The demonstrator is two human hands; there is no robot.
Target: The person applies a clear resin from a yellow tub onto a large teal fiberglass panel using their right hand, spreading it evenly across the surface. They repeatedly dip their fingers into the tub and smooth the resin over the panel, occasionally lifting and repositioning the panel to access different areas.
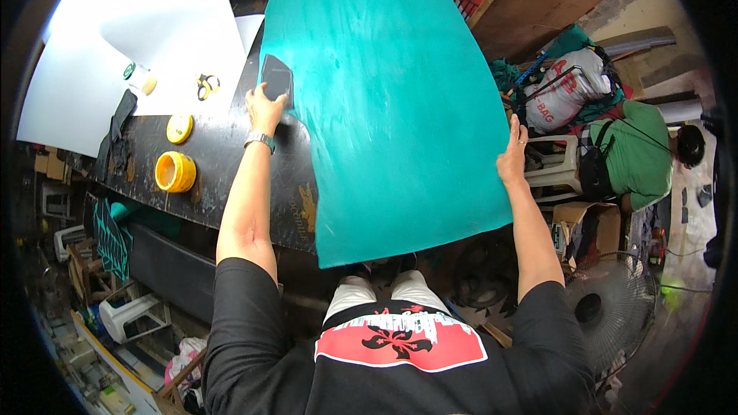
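A large teal-green flexible sheet [400,100] stretches over the table's right side and overhangs its near edge. At the sheet's left edge lies a flat, dark grey angular piece [277,78]. My left hand [265,113], with a watch at the wrist, grips the lower end of that piece, thumb and fingers on it. My right hand [513,155] is closed on the sheet's right edge, its fingers partly hidden. Left of my left hand, an open yellow tub [175,172] of paste stands near its yellow lid [180,129].
On the dark table [231,161], white sheets [177,46] carry scissors [206,87] and a jar [140,78]. Black cloth strips [117,127] lie at left. A fan [603,315] stands at near right; a person in green [636,154] sits at far right. A stool [134,311] stands lower left.
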